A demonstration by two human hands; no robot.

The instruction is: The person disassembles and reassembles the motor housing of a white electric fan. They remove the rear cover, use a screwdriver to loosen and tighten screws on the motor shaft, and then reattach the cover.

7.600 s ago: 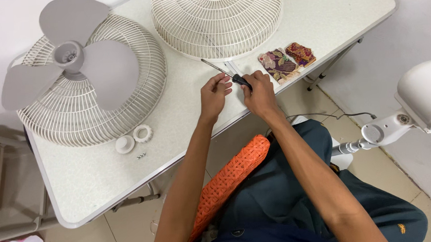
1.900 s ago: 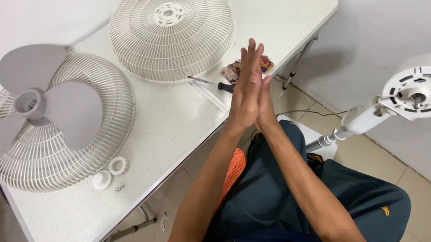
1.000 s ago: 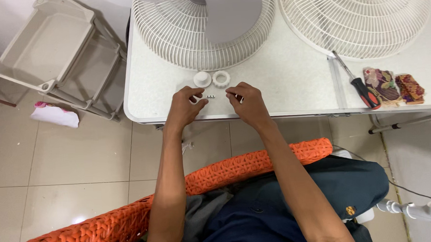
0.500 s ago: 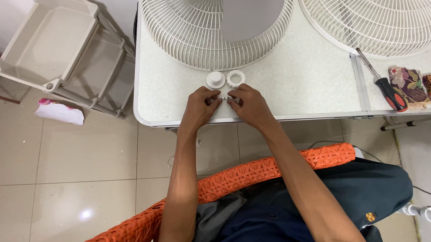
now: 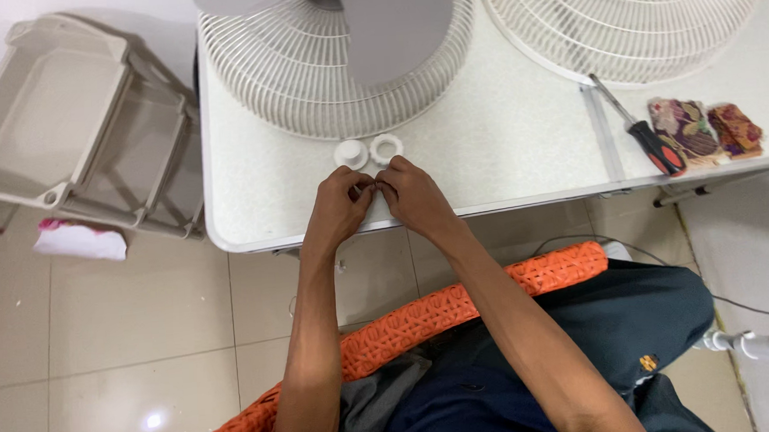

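Two small white round plastic caps (image 5: 368, 151) on white counter (image 5: 521, 147), just beyond left hand (image 5: 338, 205) and right hand (image 5: 412, 197), fingertips pinched together; held item too small to tell. Empty beige plastic bin (image 5: 42, 129) stands left of counter.

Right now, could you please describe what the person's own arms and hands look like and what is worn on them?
Both arms are bare from the hands to the edge of the picture: no sleeves, gloves, watch or rings show. The left hand and right hand each show bare fingers. Dark blue trousers cover the lap.
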